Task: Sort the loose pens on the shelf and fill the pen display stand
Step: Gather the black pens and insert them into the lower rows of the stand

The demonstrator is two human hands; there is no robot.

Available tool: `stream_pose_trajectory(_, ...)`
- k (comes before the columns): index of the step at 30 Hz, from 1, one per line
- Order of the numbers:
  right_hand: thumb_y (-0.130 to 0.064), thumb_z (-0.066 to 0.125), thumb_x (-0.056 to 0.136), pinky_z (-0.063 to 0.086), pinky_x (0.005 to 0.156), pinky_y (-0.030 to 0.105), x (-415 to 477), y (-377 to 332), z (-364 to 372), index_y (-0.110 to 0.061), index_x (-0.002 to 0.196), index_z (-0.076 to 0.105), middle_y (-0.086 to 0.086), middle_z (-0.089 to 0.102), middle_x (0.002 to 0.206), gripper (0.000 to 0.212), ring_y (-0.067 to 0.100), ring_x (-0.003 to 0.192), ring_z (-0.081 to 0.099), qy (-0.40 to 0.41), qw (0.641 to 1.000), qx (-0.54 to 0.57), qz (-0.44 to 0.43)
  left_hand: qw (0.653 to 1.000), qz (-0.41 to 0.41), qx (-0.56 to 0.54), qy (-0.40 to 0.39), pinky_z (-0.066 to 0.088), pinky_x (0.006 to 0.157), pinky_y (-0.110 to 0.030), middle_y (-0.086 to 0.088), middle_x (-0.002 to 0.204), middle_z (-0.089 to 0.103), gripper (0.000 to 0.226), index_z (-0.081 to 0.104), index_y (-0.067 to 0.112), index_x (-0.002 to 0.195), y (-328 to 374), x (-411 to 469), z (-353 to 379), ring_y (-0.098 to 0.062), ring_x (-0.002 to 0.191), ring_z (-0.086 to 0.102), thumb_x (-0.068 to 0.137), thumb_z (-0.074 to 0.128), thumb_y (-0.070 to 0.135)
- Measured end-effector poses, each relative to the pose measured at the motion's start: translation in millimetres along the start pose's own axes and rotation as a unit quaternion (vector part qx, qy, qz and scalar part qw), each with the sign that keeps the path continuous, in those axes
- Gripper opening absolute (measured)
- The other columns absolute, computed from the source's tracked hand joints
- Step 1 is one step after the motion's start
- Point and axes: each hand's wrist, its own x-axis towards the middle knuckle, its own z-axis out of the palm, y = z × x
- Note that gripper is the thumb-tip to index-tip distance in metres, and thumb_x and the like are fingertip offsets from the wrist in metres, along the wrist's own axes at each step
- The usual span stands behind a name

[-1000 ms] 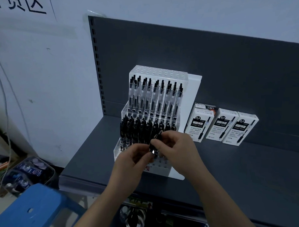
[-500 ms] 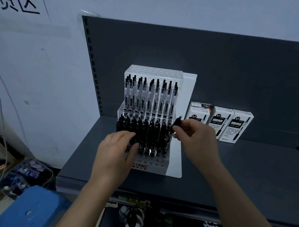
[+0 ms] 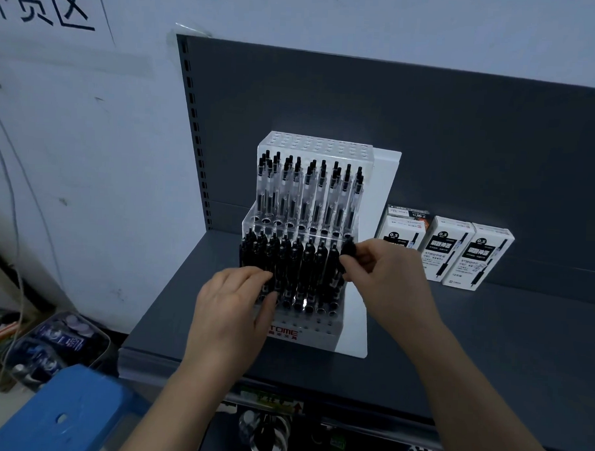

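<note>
A clear pen stand (image 3: 305, 328) sits on the dark shelf (image 3: 489, 336), its upper tier filled with clear pens (image 3: 307, 195) and its lower tier with black pens (image 3: 287, 262). The right hand (image 3: 385, 283) pinches a black pen (image 3: 348, 249) between thumb and fingers (image 3: 368, 254) at the right end of the lower tier. The left hand (image 3: 232, 311) rests on the stand's front left, fingers loosely together, touching the black pens. Three white pen boxes (image 3: 448, 252) stand just right of the stand.
</note>
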Motion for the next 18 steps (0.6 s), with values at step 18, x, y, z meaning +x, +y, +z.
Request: stream_pose_trajectory(18,-0.036,0.057,0.094,0.054,0.071,0.037,-5,7,22,-0.007,0.08,0.069,0.006,0.069,0.073,0.034,0.018,0.071,0.063,-0.114,0.98,-0.159,0.035,0.999,-0.01,-0.041,-0.028,0.049,0.087,-0.04,0.003,0.105,0.07,0.024,0.069,0.016,0.109,5,-1,0,-0.023,0.101,0.063,0.088,0.064,0.025)
